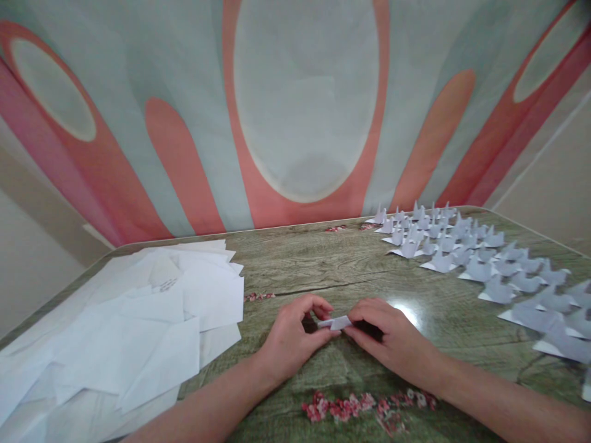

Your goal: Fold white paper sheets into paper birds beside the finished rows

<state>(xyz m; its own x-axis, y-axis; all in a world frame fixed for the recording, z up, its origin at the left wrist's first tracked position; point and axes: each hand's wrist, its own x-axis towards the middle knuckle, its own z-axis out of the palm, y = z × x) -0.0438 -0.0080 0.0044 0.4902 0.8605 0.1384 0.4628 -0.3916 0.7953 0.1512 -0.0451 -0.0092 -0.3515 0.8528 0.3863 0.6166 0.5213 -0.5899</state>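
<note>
A bare left forearm point(221, 400) angles inward from the bottom edge, its bare left hand point(293, 338) curved, index finger arched above the outstretched thumb. A bare right forearm point(498, 391) slants in from the lower right, its bare right hand point(394, 335) pinching between thumb and fingers, fingertips near the left thumb's tip.

Table point(300, 258) with green-brown wood-grain top, pale far edge. Pink blossom motifs point(341, 407) on its surface, largest at the near side. White glare spot point(407, 312) right of centre. Behind: grey-green backdrop point(198, 61), large coral-rimmed pale oval point(307, 98) mid-panel, round-ended coral stripes point(184, 166) either side. Plain pale wall point(37, 227) at left.
</note>
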